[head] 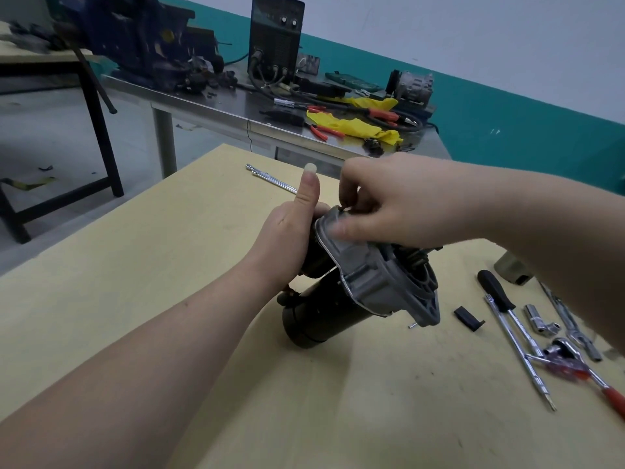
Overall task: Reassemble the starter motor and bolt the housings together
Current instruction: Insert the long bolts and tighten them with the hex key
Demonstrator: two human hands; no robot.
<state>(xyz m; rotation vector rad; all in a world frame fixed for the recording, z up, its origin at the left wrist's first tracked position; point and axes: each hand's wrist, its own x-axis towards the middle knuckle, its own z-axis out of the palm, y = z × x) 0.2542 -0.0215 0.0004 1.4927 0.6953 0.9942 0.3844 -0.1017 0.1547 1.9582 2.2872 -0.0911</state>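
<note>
Starter motor (351, 292) on table (169, 265) — tools (541, 336) right, perhaps sockets.

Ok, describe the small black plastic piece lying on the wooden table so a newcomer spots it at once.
Start at the starter motor on the wooden table, then look just right of its grey flange. The small black plastic piece lies alone between the flange and the chrome socket tools. It is short, flat, matte black, the only non-metal piece there.

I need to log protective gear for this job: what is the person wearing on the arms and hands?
Nothing shows on either. The left hand and right hand are bare: no gloves, rings or watch in view. Both forearms are bare too, with no sleeves as far up as the picture reaches. The left thumbnail is fairly long and unpainted.
</note>
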